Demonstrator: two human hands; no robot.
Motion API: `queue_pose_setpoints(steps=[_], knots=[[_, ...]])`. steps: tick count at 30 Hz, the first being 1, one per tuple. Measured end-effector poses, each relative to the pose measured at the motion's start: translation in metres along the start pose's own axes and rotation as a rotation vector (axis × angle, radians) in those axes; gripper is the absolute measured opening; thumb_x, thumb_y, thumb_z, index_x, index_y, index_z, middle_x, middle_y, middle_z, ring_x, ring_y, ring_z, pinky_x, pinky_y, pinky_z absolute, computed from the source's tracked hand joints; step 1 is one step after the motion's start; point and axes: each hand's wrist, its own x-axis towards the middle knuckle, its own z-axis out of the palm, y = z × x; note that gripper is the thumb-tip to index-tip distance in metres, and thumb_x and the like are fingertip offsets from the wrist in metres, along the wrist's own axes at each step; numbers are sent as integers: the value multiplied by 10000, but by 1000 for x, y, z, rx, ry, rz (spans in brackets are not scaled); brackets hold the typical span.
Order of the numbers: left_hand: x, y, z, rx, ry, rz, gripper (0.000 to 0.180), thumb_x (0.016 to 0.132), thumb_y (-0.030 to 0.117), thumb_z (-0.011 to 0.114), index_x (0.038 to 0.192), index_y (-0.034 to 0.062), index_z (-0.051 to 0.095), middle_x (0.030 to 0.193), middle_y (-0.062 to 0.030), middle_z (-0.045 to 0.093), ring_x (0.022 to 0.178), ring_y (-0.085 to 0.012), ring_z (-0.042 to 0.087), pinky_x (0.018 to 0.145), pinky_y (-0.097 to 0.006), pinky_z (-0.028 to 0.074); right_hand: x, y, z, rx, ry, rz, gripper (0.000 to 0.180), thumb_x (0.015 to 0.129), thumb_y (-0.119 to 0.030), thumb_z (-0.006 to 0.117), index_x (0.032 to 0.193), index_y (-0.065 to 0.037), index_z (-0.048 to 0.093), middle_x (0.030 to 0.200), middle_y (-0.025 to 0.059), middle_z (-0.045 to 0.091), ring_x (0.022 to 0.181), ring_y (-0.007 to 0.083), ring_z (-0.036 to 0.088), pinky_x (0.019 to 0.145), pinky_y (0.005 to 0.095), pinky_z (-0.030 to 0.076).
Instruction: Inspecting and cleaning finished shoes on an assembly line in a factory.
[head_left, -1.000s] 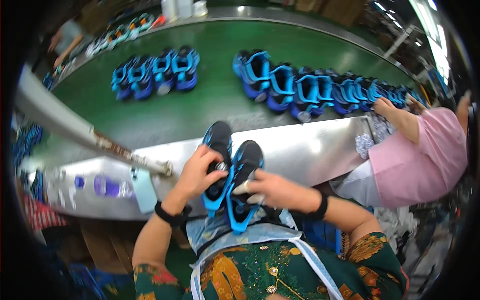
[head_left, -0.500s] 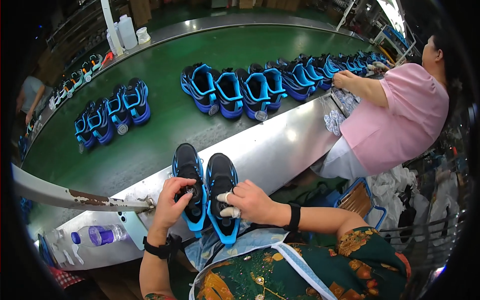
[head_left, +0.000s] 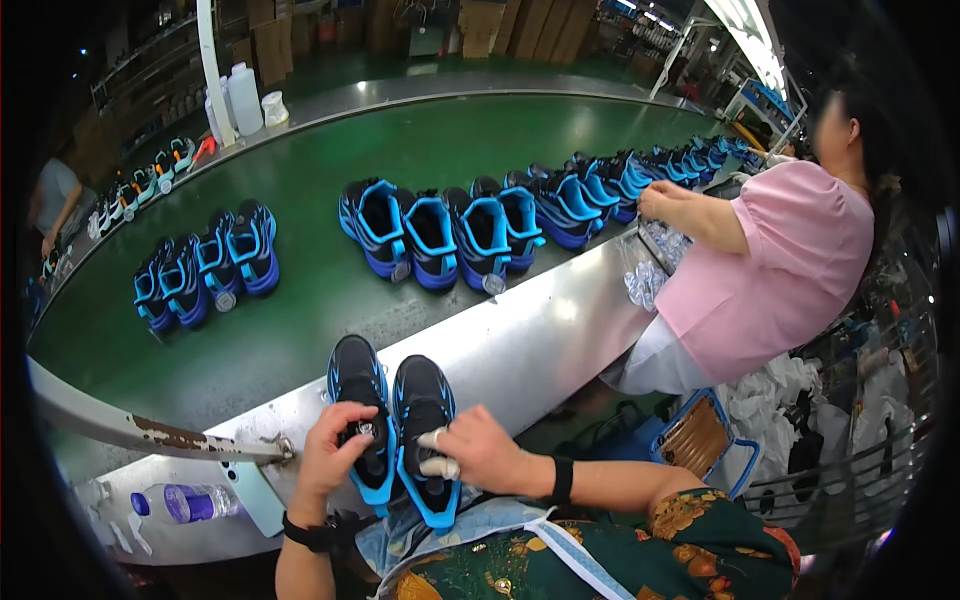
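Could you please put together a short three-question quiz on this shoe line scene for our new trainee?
1. True or false: both hands rest on the pair of black and blue shoes at the metal ledge.
2. Which hand has a taped fingertip?
3. What lies on the ledge to the person's left: A) plastic bottle, B) scissors, C) brush?

Key:
1. True
2. The right hand; the left hand shows none.
3. A, the plastic bottle

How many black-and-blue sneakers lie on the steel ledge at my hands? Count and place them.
2. The left black-and-blue sneaker is gripped by the left hand; the right black-and-blue sneaker lies beside it, under the right hand. None seems hidden.
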Motion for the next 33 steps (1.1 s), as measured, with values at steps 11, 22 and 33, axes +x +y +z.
queue_pose_setpoints(steps=[11, 22, 33], knots=[[16, 2, -3, 79, -13, 73, 348, 844, 87, 643, 1188, 30, 635, 1240, -94, 584, 1196, -189, 521, 930, -280, 397, 23, 6, 15, -118, 46, 28, 304, 766, -299, 759, 946, -91, 630, 734, 55, 515, 723, 250, 520, 701, 377, 368], [9, -7, -10, 18, 36, 29, 349, 825, 72, 650, 1171, 30, 630, 1099, -19, 579, 937, -90, 484, 833, -228, 386, 26, -7, 13, -108, -28, 69, 310, 730, -193, 775, 1011, -131, 657, 747, 46, 511, 784, 253, 522, 752, 373, 375], [8, -13, -12, -89, 18, -74, 380, 854, 57, 642, 1225, -7, 589, 1197, -37, 598, 996, -103, 501, 940, -244, 391, 27, -7, 9, -42, -50, 72, 302, 755, -283, 770, 946, -88, 640, 740, 44, 503, 730, 254, 521, 748, 374, 391]])
